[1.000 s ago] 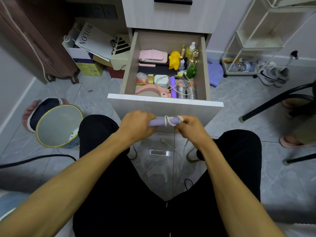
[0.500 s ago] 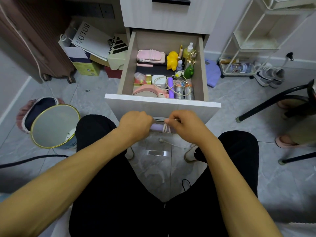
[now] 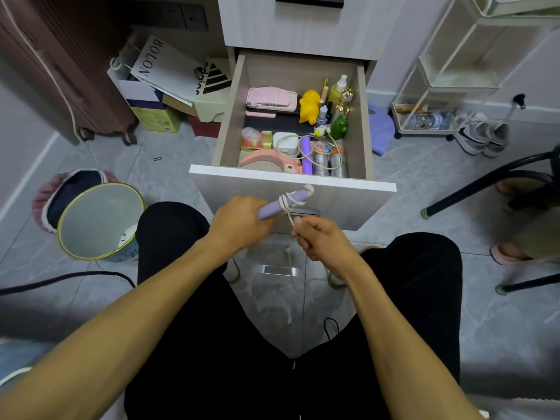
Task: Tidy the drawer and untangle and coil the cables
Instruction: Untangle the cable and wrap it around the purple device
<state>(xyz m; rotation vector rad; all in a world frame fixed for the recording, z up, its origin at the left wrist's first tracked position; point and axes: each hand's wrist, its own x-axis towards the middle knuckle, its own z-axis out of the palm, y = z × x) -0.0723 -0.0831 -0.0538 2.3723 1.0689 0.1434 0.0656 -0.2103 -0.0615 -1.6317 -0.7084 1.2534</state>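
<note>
Your left hand [image 3: 242, 222] grips the near end of a purple stick [image 3: 283, 203], fingers curled round it, so the stick tilts up and to the right in front of the drawer [image 3: 291, 181] panel. A white cable [image 3: 292, 200] is looped around the stick's far half, with one turn at the tip. Your right hand [image 3: 321, 241] pinches the cable's free run just near the stick, fingers curled; a loose length with its plug [image 3: 288, 251] hangs between your knees above the floor.

The drawer stands open. At its far end lie a pink case [image 3: 271, 98], a yellow toy [image 3: 309, 106], a spray bottle [image 3: 339, 87] and a green frog [image 3: 339, 127]. Nearer you sit a white charger [image 3: 285, 144], a second purple stick [image 3: 306, 156] with cable draped across it, two silver cans [image 3: 328, 163] and a pink curved piece [image 3: 266, 160].

On the floor to the left stands a bin [image 3: 100, 221] holding a little white rubbish; a trolley [image 3: 439, 80] is far right.

Half a second ago your hands were close together and the stick lay level, mostly hidden. Now your right hand has drawn back toward you, pulling the cable taut, and the stick's wrapped end has tipped up into view.
</note>
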